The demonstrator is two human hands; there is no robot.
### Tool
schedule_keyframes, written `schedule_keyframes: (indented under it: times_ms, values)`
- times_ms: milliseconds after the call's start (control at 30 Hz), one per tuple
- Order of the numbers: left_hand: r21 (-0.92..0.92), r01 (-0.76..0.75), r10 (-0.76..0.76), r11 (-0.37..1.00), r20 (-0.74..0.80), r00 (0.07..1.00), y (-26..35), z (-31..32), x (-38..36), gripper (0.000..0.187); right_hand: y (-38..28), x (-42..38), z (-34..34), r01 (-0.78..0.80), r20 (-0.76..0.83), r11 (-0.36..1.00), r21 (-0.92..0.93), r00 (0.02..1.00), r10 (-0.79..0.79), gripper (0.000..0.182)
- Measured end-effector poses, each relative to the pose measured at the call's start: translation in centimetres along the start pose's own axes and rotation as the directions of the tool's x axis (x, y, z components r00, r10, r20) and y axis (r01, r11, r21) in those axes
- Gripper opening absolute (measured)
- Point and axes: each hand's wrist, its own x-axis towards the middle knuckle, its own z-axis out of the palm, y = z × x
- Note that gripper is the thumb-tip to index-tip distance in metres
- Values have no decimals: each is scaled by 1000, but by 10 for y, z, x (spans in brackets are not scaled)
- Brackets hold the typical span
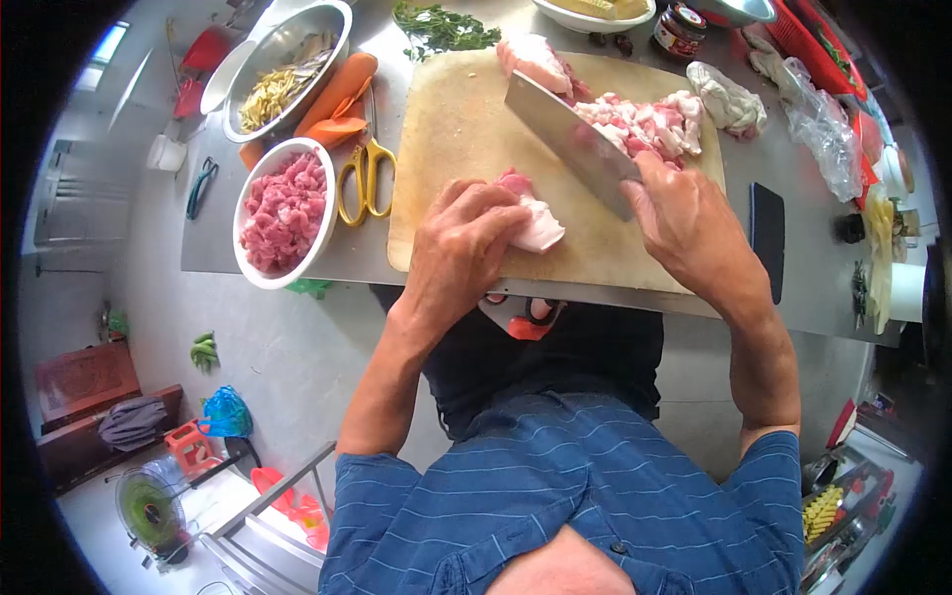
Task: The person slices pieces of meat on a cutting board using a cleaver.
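My left hand is closed on a pale pink piece of meat near the front of the cutting board. My right hand grips a wide cleaver, its fingers wrapped round a handle they mostly hide. The blade slants up and left across the board, apart from the piece under my left hand. Just beyond the blade lies a heap of chopped meat, and a larger chunk of meat rests at the board's far edge.
Left of the board are yellow-handled scissors, a white bowl of cut meat, carrots and a metal bowl. Greens lie behind. To the right are a cloth, a jar and a dark phone.
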Motion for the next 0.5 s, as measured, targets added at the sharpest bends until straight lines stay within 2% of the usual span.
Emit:
schedule_keyframes:
  times_ms: [133,200,333,433,500]
  values:
    - [-82,91,-94,992,-34,995,2,-5,-2,17,-2,0,6,8,-25,999,37,1000,-7,21]
    - [-113,100,-116,989,-141,983,2,-5,0,17,-6,-3,9,143,-113,978,152,986,-126,22]
    - [-129,130,-149,983,-142,979,5,-4,10,17,-6,-4,13,51,-20,983,178,999,-48,23]
    - [-111,99,-113,989,-128,985,-3,2,13,17,-10,-9,4,109,-42,992,70,993,-106,18]
    - [-78,167,-174,983,-97,980,-10,5,7,22,-35,-16,-27,42,79,999,6,996,-42,13]
